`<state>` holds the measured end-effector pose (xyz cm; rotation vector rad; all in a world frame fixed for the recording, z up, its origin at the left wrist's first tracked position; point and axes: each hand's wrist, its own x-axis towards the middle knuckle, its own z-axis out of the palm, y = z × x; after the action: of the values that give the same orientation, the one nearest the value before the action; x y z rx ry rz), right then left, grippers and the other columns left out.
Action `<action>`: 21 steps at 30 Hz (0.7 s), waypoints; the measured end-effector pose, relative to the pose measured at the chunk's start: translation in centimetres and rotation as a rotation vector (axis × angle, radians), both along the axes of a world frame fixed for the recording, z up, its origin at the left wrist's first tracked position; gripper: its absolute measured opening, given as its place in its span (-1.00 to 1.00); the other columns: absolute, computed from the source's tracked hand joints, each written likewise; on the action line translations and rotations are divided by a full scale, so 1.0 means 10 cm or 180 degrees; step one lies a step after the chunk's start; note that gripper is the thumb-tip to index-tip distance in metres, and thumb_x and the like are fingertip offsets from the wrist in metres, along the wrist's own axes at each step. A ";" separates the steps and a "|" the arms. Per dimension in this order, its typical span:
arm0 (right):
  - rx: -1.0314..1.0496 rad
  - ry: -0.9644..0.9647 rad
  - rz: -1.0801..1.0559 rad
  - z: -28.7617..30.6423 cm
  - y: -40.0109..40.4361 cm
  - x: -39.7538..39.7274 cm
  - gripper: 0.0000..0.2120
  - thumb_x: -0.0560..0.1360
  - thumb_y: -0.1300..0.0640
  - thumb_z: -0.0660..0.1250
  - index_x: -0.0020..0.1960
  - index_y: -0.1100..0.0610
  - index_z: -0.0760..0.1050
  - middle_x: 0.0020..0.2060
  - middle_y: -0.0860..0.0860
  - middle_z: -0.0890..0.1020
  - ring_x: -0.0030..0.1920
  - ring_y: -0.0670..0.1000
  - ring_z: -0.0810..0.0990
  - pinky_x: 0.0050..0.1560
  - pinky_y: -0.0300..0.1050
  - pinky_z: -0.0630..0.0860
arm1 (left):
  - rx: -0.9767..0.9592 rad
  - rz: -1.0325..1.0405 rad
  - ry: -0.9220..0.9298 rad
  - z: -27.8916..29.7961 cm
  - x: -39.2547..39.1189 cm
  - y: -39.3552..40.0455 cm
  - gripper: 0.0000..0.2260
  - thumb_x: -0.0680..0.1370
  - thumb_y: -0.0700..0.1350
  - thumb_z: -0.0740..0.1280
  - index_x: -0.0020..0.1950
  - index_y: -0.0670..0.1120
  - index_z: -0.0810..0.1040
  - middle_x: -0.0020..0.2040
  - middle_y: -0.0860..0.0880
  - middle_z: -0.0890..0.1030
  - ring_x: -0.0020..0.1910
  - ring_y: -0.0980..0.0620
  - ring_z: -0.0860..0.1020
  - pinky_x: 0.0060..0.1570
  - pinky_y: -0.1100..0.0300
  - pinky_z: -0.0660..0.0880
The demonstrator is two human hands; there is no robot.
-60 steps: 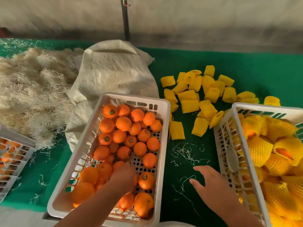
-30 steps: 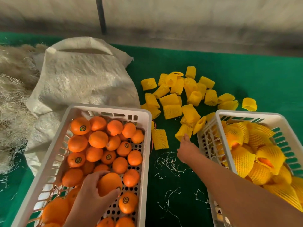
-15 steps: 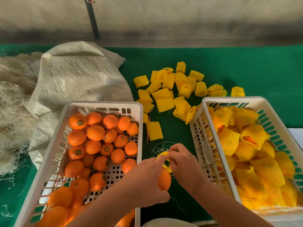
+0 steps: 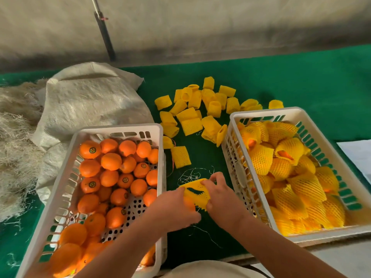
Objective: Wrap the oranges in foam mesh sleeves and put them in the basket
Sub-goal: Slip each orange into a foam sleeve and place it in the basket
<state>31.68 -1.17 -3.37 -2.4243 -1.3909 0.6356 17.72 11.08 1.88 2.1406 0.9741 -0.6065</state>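
orange (image 4: 189,203): held above the green tabletop (image 4: 301,83), in the gap between the two baskets, toward the near edge. only a small part of it shows; the rest is covered by the hands and a yellow sleeve (image 4: 197,194).

sleeve: pulled partly over the orange, mouth stretched, a dark slit visible in its upper face.

left hand (image 4: 176,207): fingers curled round the orange from the left, thumb at the sleeve's edge.

right hand (image 4: 219,197): fingers pinching the sleeve's right side, touching the left hand's side of the work.

left basket (image 4: 120,128): white, slotted walls, at the near left of the tabletop, holding bare oranges (image 4: 112,177), several with round stickers.

right basket (image 4: 265,111): white, at the near right, holding wrapped oranges (image 4: 291,177) in yellow mesh, piled close together.

loose sleeves (image 4: 200,111): scattered on the tabletop beyond both baskets, toward the middle; one lies just beside the left basket's far right corner.

thin threads (image 4: 190,174): on the tabletop just beyond the hands.

sack (image 4: 86,103): pale woven, at the far left, behind the left basket.

straw-like fibre (image 4: 14,147): heaped along the left edge.

white sheet (image 4: 359,155): at the right edge, partly out of view.
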 end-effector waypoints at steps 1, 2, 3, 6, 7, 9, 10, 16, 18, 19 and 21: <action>0.0026 0.0028 -0.0020 0.01 -0.02 -0.01 -0.44 0.51 0.25 0.44 0.44 -0.05 0.37 0.32 -0.06 0.19 -0.22 -0.21 0.44 -0.33 -0.43 0.33 | -0.0497 0.0489 -0.0119 0.05 0.01 0.02 -0.36 0.35 0.22 0.44 0.37 0.13 0.34 0.01 0.10 0.41 -0.07 0.06 0.53 -0.29 0.23 0.59; 0.0055 0.0062 -0.0023 0.02 -0.04 -0.04 -0.42 0.50 0.24 0.46 0.43 -0.07 0.36 0.31 -0.06 0.19 -0.22 -0.20 0.44 -0.32 -0.42 0.32 | -0.1047 0.1053 -0.0288 0.10 0.01 0.04 -0.41 0.35 0.14 0.48 0.33 0.11 0.37 0.06 0.07 0.42 -0.04 0.01 0.56 -0.31 0.22 0.62; 0.0094 0.0107 -0.0021 0.02 -0.05 -0.07 -0.41 0.50 0.23 0.47 0.43 -0.09 0.34 0.31 -0.06 0.21 -0.20 -0.18 0.45 -0.29 -0.41 0.33 | -0.1555 0.1633 -0.0497 0.16 0.01 0.04 -0.43 0.36 0.06 0.53 0.32 0.04 0.43 0.13 0.00 0.45 0.00 -0.06 0.58 -0.30 0.20 0.64; 0.0231 0.0261 -0.0007 0.06 -0.10 -0.14 -0.48 0.52 0.22 0.45 0.36 -0.11 0.34 0.23 -0.08 0.26 -0.17 -0.18 0.44 -0.23 -0.39 0.32 | -0.2589 0.3042 -0.1257 0.21 -0.01 -0.03 -0.50 0.38 -0.02 0.62 0.23 -0.04 0.51 0.21 -0.19 0.56 -0.01 -0.20 0.71 -0.18 0.01 0.69; 0.0299 0.0319 0.0010 0.08 -0.12 -0.17 -0.52 0.53 0.22 0.44 0.30 -0.13 0.34 0.19 -0.10 0.26 -0.17 -0.19 0.44 -0.23 -0.39 0.32 | -0.2659 0.3214 -0.1479 0.19 -0.01 -0.07 -0.54 0.41 0.02 0.61 0.21 -0.03 0.52 0.19 -0.20 0.60 -0.03 -0.17 0.74 -0.15 -0.02 0.69; 0.0460 0.0479 0.0015 0.12 -0.13 -0.21 -0.56 0.53 0.20 0.44 0.19 -0.19 0.32 0.16 -0.15 0.23 -0.15 -0.18 0.48 -0.22 -0.39 0.40 | -0.2312 0.3098 -0.1644 0.17 0.00 -0.17 -0.56 0.46 0.09 0.56 0.24 -0.03 0.54 0.17 -0.15 0.60 0.03 -0.13 0.71 -0.13 -0.01 0.70; 0.0534 0.0540 -0.0002 0.14 -0.13 -0.23 -0.56 0.53 0.18 0.46 0.20 -0.19 0.32 0.18 -0.16 0.23 -0.12 -0.17 0.51 -0.19 -0.41 0.44 | -0.2032 0.2970 -0.1624 0.16 0.01 -0.22 -0.52 0.47 0.12 0.55 0.28 -0.03 0.53 0.18 -0.10 0.57 0.06 -0.12 0.68 -0.12 0.00 0.71; 0.0606 0.0573 0.0043 0.21 -0.18 -0.19 -0.32 0.52 0.02 0.53 0.49 -0.16 0.23 0.37 -0.21 0.14 0.11 -0.12 0.46 -0.10 -0.63 0.31 | -0.1832 0.2559 -0.1715 0.19 -0.05 -0.32 -0.46 0.50 -0.05 0.55 0.42 0.00 0.45 0.28 -0.03 0.47 0.23 -0.14 0.57 0.11 -0.09 0.67; 0.0579 0.0539 0.0097 0.25 -0.20 -0.18 -0.32 0.53 0.00 0.51 0.50 -0.17 0.20 0.38 -0.22 0.11 0.12 -0.10 0.46 -0.13 -0.65 0.27 | -0.2258 0.2562 -0.1715 0.21 -0.10 -0.27 -0.47 0.50 -0.21 0.53 0.42 -0.01 0.47 0.34 -0.10 0.46 0.27 -0.20 0.57 0.16 -0.11 0.65; 0.0562 0.0514 0.0134 0.28 -0.21 -0.17 -0.31 0.53 -0.02 0.50 0.51 -0.16 0.19 0.39 -0.22 0.09 0.12 -0.10 0.45 -0.13 -0.66 0.25 | -0.2398 0.2572 -0.1710 0.23 -0.12 -0.25 -0.47 0.49 -0.24 0.53 0.41 0.01 0.48 0.33 -0.11 0.46 0.23 -0.20 0.60 0.10 -0.05 0.67; 0.0561 0.0466 0.0168 0.34 -0.23 -0.17 -0.30 0.54 -0.04 0.48 0.55 -0.14 0.18 0.41 -0.20 0.06 0.11 -0.10 0.44 -0.13 -0.67 0.23 | -0.2208 0.2475 -0.1727 0.23 -0.16 -0.24 -0.45 0.46 -0.19 0.58 0.38 0.08 0.47 0.27 -0.07 0.49 0.11 -0.15 0.68 -0.07 0.11 0.68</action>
<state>29.96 -3.48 0.03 -2.1662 -1.3929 0.6589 16.12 8.66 4.14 1.0857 0.9860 0.0474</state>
